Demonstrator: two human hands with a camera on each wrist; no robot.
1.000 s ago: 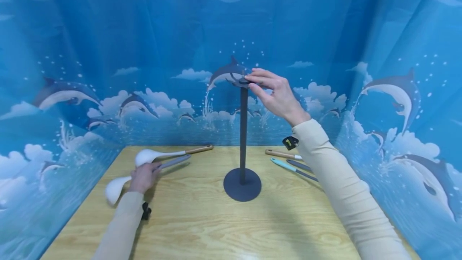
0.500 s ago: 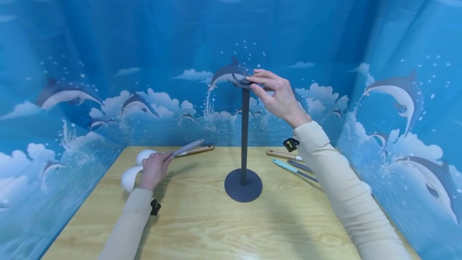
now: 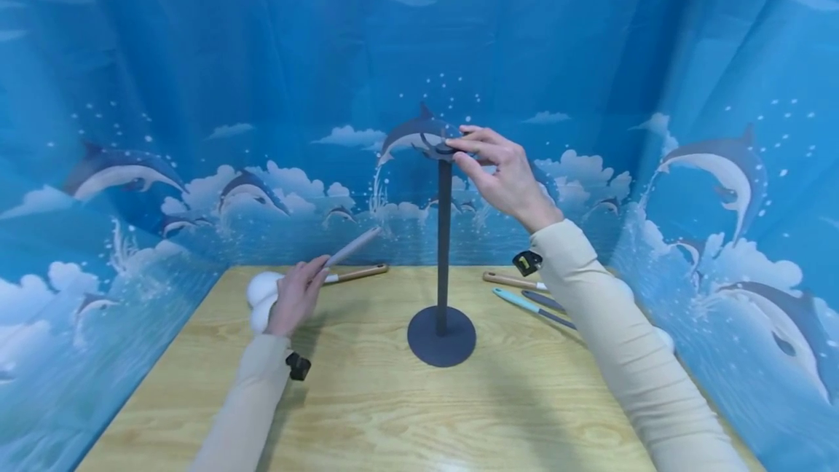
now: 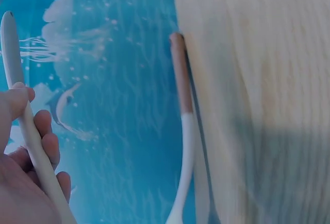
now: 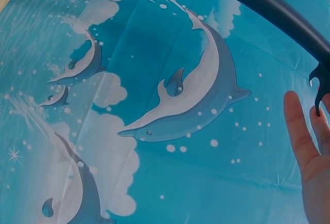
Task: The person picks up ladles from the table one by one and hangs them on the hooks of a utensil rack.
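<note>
In my left hand [image 3: 296, 299] I grip a ladle [image 3: 354, 246] by its grey handle, which slants up and right. Its white bowl shows below my wrist side, overlapping a second ladle in the head view. That second ladle [image 4: 181, 80] has a wooden grip and white neck and lies on the table. A dark utensil stand [image 3: 443, 239] with a round base stands mid-table. My right hand [image 3: 505, 177] pinches its hooked top between thumb and fingertips. In the right wrist view, one finger is extended beside a black hook [image 5: 320, 87].
Several utensils lie at the right rear of the wooden table [image 3: 367, 399]: one with a turquoise handle [image 3: 513, 298], one with a wooden handle [image 3: 507, 280], and a dark one, partly hidden by my right sleeve. A blue dolphin curtain [image 3: 314, 57] surrounds the table.
My left hand has lifted the grey-handled ladle and carried it right and away from me, its handle tilting higher. My right hand has stayed at the top of the stand.
</note>
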